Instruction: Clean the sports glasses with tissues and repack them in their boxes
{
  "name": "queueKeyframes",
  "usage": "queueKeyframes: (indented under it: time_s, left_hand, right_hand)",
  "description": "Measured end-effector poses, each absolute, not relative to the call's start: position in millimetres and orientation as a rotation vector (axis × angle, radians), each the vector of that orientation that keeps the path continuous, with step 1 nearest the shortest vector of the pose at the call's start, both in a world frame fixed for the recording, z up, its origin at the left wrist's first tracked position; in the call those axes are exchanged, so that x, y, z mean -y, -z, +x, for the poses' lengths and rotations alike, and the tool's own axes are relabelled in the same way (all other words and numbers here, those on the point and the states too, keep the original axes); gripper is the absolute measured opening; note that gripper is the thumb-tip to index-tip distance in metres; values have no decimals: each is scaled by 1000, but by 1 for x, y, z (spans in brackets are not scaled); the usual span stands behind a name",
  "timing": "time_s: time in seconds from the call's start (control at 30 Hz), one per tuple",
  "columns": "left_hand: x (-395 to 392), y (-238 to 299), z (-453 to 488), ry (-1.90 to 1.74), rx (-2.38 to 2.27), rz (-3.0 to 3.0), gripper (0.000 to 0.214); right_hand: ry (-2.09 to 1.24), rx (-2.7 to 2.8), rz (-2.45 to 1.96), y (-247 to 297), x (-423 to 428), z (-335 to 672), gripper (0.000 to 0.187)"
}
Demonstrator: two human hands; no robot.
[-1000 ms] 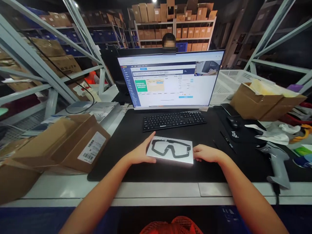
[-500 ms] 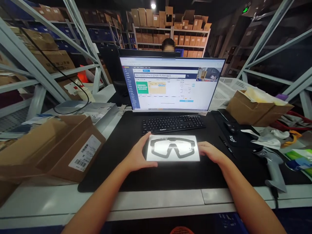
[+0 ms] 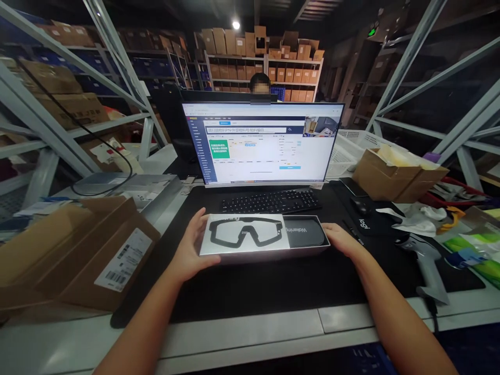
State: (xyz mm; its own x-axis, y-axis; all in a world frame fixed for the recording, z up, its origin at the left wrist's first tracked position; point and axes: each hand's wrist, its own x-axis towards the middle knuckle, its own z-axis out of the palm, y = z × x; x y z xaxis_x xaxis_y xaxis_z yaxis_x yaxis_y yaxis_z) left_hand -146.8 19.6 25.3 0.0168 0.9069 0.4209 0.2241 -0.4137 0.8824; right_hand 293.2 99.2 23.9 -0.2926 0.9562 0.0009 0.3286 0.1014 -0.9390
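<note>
The left hand (image 3: 191, 247) has its thumb and fingers spread around the left end of the white sleeve (image 3: 245, 235), holding it. At the other end, the right hand (image 3: 342, 240) touches the tray (image 3: 308, 253) (some of its fingers are hidden, so I can't tell how they grip). Between both hands' fingers a dark case (image 3: 307, 232) shows in the tray, and just past them is the keyboard (image 3: 271, 201).
</note>
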Motion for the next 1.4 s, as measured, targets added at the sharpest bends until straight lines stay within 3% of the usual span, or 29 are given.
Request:
queueKeyframes:
  time_s: [0.1, 0.2, 0.27, 0.47, 0.7, 0.77, 0.87, 0.97, 1.07, 1.23, 1.33, 1.4]
  left_hand:
    - [-20, -26, -146, -1473, -1079, 1694, 118]
    - [-17, -25, -145, -1488, -1041, 1716, 115]
    - [-14, -24, -144, -1489, -1045, 1749, 114]
    - [1, -49, -158, -1513, -1134, 1830, 117]
    - [35, -148, -233, -1706, -1582, 1865, 119]
    - [39, -175, -237, -1443, -1812, 2002, 122]
    - [31, -194, -220, -788, -2104, 2213, 111]
    - [12, -190, -206, -490, -2015, 2161, 92]
    - [1, -177, -210, -388, -2002, 2027, 91]
    - [19, -164, -194, -223, -2053, 2180, 87]
    - [32, -148, -142, -301, -2156, 2395, 79]
    - [36, -132, -94, -420, -1974, 2649, 64]
  right_hand:
    - [-860, 1767, -1197, -27, -84, 285, 52]
    - [-623, 2105, -1086, -29, -62, 266, 96]
    - [-543, 2324, -1106, -29, -50, 250, 113]
    - [-407, 2415, -1116, -30, -50, 242, 101]
    - [-336, 2362, -1168, -31, -58, 260, 83]
    - [-256, 2387, -1176, -29, -55, 254, 83]
    - [-249, 2472, -1166, -23, -52, 244, 82]
    - [-287, 2508, -1273, -14, -54, 248, 87]
    - [-453, 2443, -1470, -9, -62, 265, 105]
    - [-775, 2304, -1386, -17, -67, 281, 117]
    - [-736, 2201, -1327, -23, -60, 274, 123]
    - [-706, 2149, -1248, -22, -55, 267, 123]
